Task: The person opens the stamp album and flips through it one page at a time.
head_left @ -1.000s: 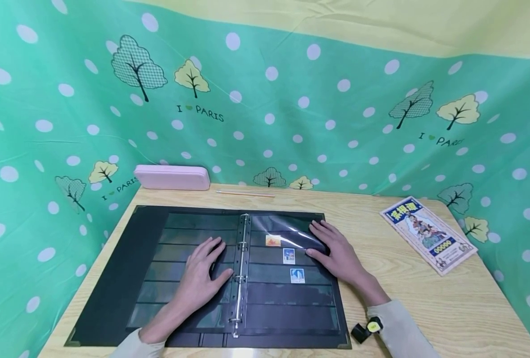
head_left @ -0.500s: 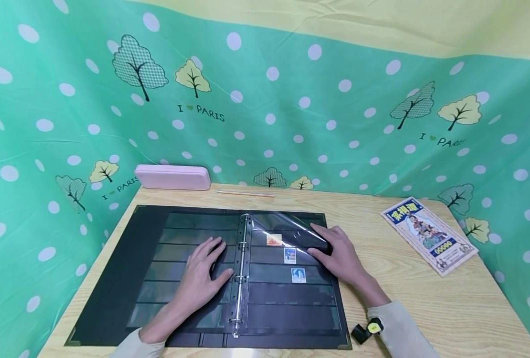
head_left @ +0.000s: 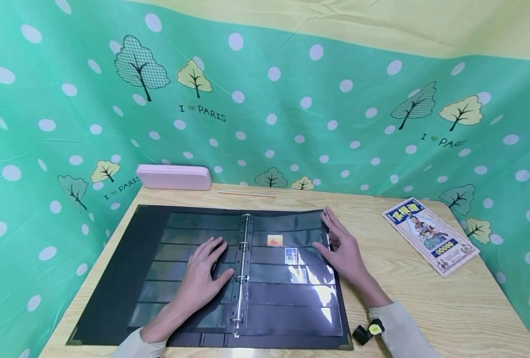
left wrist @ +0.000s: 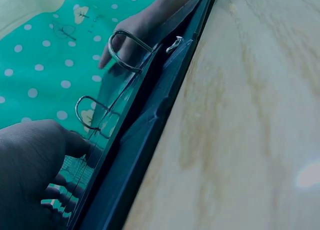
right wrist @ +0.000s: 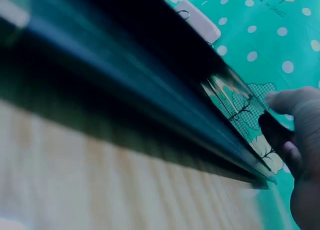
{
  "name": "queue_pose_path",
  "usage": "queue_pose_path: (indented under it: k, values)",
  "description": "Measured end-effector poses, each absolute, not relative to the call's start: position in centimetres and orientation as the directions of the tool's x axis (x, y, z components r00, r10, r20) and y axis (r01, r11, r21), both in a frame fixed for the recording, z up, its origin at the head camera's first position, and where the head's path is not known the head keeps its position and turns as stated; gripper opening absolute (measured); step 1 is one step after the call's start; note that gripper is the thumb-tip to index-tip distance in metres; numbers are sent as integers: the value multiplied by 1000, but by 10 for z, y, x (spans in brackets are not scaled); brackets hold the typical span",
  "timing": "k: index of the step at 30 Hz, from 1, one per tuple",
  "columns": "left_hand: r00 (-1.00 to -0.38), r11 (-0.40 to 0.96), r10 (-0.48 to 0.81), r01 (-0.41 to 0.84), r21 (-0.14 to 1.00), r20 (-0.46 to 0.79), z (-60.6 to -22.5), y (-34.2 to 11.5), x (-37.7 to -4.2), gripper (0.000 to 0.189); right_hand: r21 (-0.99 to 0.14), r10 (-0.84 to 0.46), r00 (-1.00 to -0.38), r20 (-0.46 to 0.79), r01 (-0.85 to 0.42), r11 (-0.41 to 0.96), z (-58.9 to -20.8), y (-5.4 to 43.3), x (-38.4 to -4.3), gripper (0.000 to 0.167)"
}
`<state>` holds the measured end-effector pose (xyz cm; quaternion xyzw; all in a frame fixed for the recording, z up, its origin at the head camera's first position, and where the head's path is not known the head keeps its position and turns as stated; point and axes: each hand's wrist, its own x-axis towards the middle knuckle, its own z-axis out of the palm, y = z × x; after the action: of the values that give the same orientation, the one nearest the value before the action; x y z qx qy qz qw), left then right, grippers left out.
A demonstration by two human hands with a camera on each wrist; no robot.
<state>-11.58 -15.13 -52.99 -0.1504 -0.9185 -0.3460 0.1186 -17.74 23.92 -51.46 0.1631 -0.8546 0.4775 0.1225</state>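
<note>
An open black ring-binder stamp album (head_left: pixel 108 278) lies on the table, its clear-pocketed black pages held by metal rings (head_left: pixel 243 278). My left hand (head_left: pixel 202 278) rests with spread fingers on the left-hand page (head_left: pixel 157 293). At the outer edge of the right-hand page (head_left: pixel 287 318), my right hand (head_left: pixel 345 248) pinches it, thumb over the page and fingers at its edge; the right wrist view shows the thumb (right wrist: pixel 285 101) at that edge. Three stamps sit in this page's pockets: an orange one (head_left: pixel 274 240), a blue one (head_left: pixel 291 256) and a glare-covered one (head_left: pixel 298 275).
A pink case (head_left: pixel 173 177) and a thin pencil-like stick (head_left: pixel 247 194) lie along the back of the table. To the right is a booklet (head_left: pixel 430 236) with a cartoon cover. Behind the table hangs a green dotted curtain (head_left: pixel 269 99).
The right-hand page's upper outer corner was curled over and now lies straighter, with glare spread down the page. My right hand's fingers have shifted to its outer edge. My left hand stays put.
</note>
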Motion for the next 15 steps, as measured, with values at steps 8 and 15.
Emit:
queue_pose_path:
  k: [8, 15]
  values:
    - [-925, 716, 195, 361, 597, 326, -528, -151, -115, 68, -924, -100, -930, 354, -365, 117, -497, 236, -171, 59]
    - [-932, 717, 189, 346, 605, 309, -530, -151, -115, 71, -876, -151, -869, 471, -480, 34, -486, 230, -165, 51]
